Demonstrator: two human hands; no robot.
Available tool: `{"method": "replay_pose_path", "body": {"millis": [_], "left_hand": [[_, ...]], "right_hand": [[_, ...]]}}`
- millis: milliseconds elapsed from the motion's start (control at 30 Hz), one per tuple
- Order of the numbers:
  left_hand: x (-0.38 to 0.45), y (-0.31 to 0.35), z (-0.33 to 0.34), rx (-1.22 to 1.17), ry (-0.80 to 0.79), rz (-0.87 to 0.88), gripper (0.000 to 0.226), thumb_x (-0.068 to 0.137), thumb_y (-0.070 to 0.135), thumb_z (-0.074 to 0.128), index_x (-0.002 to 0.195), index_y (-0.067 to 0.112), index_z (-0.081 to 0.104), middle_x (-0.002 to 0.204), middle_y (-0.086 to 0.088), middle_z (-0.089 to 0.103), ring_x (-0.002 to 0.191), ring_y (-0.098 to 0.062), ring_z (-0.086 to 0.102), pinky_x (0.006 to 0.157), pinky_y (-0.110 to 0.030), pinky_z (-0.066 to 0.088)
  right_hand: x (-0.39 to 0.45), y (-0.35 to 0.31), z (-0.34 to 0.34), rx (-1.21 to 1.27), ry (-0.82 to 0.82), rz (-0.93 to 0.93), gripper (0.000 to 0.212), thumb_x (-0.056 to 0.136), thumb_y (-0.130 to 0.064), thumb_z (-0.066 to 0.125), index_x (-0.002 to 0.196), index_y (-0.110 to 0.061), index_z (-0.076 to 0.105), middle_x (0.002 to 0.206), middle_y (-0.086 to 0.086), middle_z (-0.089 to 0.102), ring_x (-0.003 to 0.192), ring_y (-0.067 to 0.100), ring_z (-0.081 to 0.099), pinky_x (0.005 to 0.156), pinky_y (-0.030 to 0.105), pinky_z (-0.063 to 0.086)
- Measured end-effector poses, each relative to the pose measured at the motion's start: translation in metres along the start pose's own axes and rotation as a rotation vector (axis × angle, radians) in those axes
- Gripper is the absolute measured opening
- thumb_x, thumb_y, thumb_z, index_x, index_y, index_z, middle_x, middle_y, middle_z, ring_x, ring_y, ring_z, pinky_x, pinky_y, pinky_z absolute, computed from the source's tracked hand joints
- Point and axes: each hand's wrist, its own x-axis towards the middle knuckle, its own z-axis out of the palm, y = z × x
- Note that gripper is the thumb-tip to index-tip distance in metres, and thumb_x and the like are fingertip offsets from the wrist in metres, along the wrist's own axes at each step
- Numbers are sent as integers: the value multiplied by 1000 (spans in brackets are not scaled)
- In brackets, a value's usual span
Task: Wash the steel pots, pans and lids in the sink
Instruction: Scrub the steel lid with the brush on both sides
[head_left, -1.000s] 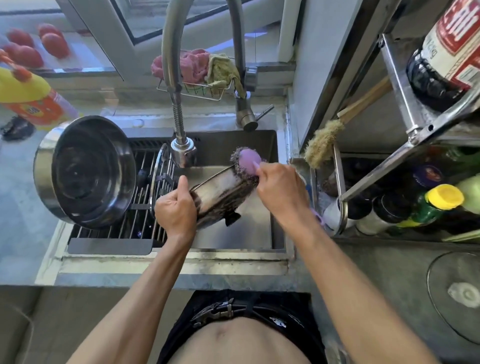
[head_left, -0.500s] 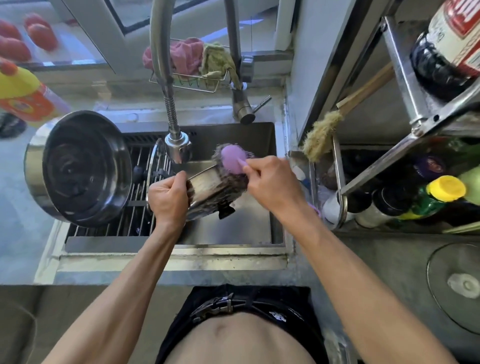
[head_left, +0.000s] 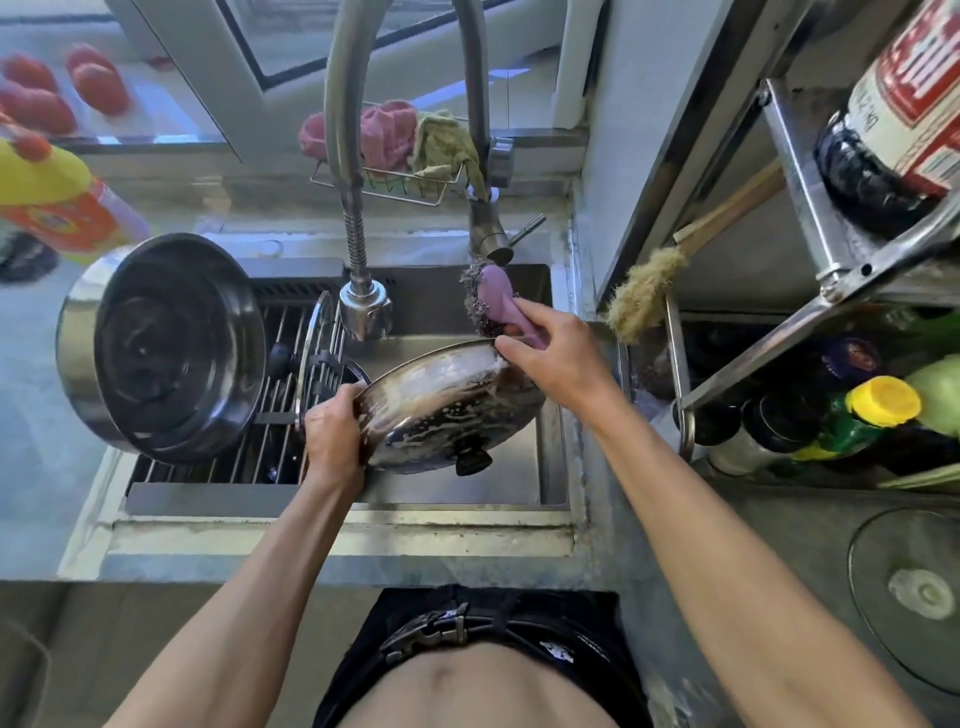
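1. A round steel lid (head_left: 441, 395), soapy, with a black knob, is held tilted over the basin of the steel sink (head_left: 550, 467). It's gripped at its near-left rim by the left hand (head_left: 332, 441), fingers curled round the edge, thumb on top.

2. A purple-handled scrubber with a steel-wool head (head_left: 491, 304) is gripped by the right hand (head_left: 558, 358), fingers wrapped round the handle. The wool head sits just past the fingertips, up and away from the body, and seems to be just off the lid's far-right rim. Actual contact can't really be made out tbh.

3. The key relation: the lid lies below and to the left of the right-hand fingers, so the scrubber would have to be brought back down and leftward to get onto the sudsy face. The right hand is the nearer one to that far rim, the left is parked at the opposite end.

4. Orientation: the lid's widest line as seen runs from low-left at the left fingers to high-right at the right fingers. The knob side is pointed down toward the body; the foamy inner face is turned up and away.

5. A big steel pot (head_left: 161, 343) is lying on its side on the drying rack (head_left: 249, 447), well left of the left fingers, with another lid (head_left: 319, 358) stood upright between them. Probably already done, judging by the spot.
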Motion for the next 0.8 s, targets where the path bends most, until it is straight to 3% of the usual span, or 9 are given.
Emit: {"method": "replay_pose_path", "body": {"millis": [133,233,300,333,433,500,567,700,800], "left_hand": [[1,7,0,205,-81,104,43,103,25,56,65,6,56,57,-9,50,55,-21,46,53,-32,35],[-3,23,9,477,-228,279,59,107,37,50,61,0,51,57,-10,45,53,-19,38,50,-29,27],[-6,27,23,616,-246,378,63,105,38,54,51,6,48,48,1,44,47,-14,37,49,-29,27],[-9,26,30,674,-212,440,64,103,39,55,46,13,42,43,6,39,43,-11,34,48,-31,28],[-9,18,38,748,-22,522,66,97,47,48,45,7,41,39,-3,39,40,-18,36,48,-38,35],[-8,14,38,770,79,525,66,96,49,44,43,9,41,39,-1,38,39,-18,36,47,-36,31],[-11,14,42,791,128,503,66,95,52,41,44,10,41,40,2,38,39,-18,36,47,-32,25],[-18,11,49,806,149,521,66,96,54,39,43,15,34,40,5,32,39,-14,32,47,-32,20],[-24,11,41,730,182,564,67,98,44,46,39,15,33,34,7,26,34,-12,29,45,-32,24]], "right_hand": [[-1,7,6,21,-41,-23,36,93,-12,64,128,-20,66,110,-9,71,104,13,66,97,39,53],[-3,8,18,52,4,-42,35,91,-11,66,125,-20,68,104,-7,73,97,11,67,93,37,54],[-3,3,29,36,3,-73,37,89,-12,69,125,-19,69,104,-6,74,94,11,67,90,33,54],[-2,1,32,30,18,-83,37,89,-13,70,125,-20,69,104,-4,74,93,11,67,89,31,55],[-3,-5,23,17,184,-73,28,92,-21,66,120,-18,72,102,3,74,88,14,67,83,32,57],[-7,-5,11,-48,297,-103,21,96,-28,61,104,-14,75,86,8,73,75,19,66,69,39,57],[-19,-7,13,-162,266,-166,30,100,-36,54,90,-15,72,70,7,64,61,22,59,54,37,50],[-51,-15,45,-419,82,-270,34,104,-37,45,86,-14,62,71,3,50,65,33,54,55,36,41],[-32,-3,26,-422,126,-101,35,105,-33,44,86,-11,64,72,5,56,66,32,58,55,38,42]]}}
